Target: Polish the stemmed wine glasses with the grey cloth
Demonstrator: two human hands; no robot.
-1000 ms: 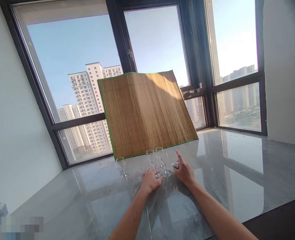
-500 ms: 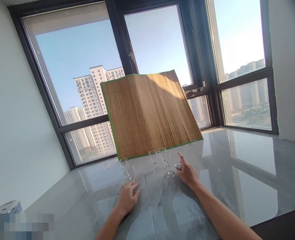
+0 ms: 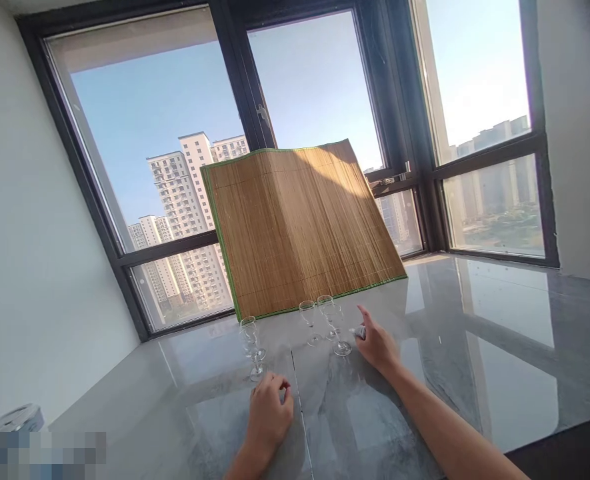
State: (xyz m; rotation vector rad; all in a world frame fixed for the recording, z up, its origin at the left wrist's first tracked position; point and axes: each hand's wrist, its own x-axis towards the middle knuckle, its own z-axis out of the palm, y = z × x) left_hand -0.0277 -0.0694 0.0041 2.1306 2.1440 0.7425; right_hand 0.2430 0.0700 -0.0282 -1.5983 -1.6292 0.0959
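Observation:
My left hand (image 3: 272, 408) hovers over the tabletop with loosely curled fingers, a gap between thumb and forefinger, and nothing visible in it. Just beyond its fingertips, a clear stemmed glass (image 3: 257, 371) stands upright in front of another stemmed glass (image 3: 248, 324), the two overlapping in view. Three more stemmed glasses stand upright to the right: one glass (image 3: 307, 317), a rear glass (image 3: 325, 303) and a front glass (image 3: 342, 348). Beside the front one is my right hand (image 3: 379, 345), forefinger stretched out, other fingers closed on a small crumpled white cloth (image 3: 359, 332).
A bamboo mat (image 3: 299, 227) with green edging leans against the dark-framed windows behind the glasses. The glossy grey marble top (image 3: 375, 427) has a seam (image 3: 299, 400) down its middle. At the far left sits a partly blurred white-and-blue object (image 3: 17, 419).
My left hand has let go of the foot of a stemmed glass and drawn back to the right. That glass now stands by the other left-hand glass. My right hand has hardly moved.

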